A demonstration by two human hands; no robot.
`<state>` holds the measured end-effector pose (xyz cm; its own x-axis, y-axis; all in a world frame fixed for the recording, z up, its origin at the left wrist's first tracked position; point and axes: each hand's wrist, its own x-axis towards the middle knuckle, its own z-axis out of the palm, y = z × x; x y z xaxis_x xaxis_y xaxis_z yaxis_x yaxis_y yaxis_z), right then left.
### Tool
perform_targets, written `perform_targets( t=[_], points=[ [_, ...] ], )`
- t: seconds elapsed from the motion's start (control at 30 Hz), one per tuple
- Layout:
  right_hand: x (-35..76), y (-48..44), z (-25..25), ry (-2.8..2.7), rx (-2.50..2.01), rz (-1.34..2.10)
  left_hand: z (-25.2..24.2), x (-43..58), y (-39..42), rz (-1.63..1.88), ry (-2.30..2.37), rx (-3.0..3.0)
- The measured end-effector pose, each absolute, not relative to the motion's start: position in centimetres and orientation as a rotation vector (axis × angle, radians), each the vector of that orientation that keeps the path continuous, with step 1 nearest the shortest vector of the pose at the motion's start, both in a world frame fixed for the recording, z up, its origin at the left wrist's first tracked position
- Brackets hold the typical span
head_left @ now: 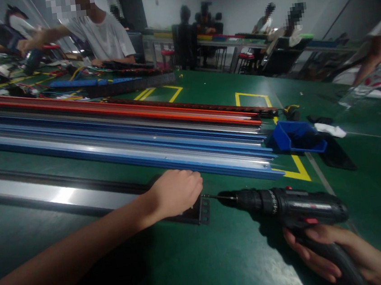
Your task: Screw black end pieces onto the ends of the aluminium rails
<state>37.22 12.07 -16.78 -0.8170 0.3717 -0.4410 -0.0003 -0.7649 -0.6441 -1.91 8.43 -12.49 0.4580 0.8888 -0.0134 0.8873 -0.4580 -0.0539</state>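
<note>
A black power drill (pixel 306 207) lies sideways in my right hand (pixel 324 251), its fingers wrapped round the handle. The drill's long thin bit points left and its tip meets the end of a long silver and black metal profile (pixel 62 192). My left hand (pixel 178 191) is closed over that end of the profile, where a dark end piece with holes (pixel 203 213) shows. The fingertips of my left hand are partly hidden.
Long blue profiles (pixel 126 144) and an orange one (pixel 139 108) lie behind my left hand. A blue bin (pixel 299 136) stands at their right end, beside a dark flat item. People sit around the green table (pixel 229 256); wires lie far left.
</note>
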Motion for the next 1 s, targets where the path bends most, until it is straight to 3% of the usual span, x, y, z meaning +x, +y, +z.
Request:
perform_targets(
  t=[1.0],
  points=[
    [36.98,12.24,-16.96,-1.026,-0.808,2.596,-11.80,-1.57,8.48,0.097,-1.612,-2.651]
  ],
)
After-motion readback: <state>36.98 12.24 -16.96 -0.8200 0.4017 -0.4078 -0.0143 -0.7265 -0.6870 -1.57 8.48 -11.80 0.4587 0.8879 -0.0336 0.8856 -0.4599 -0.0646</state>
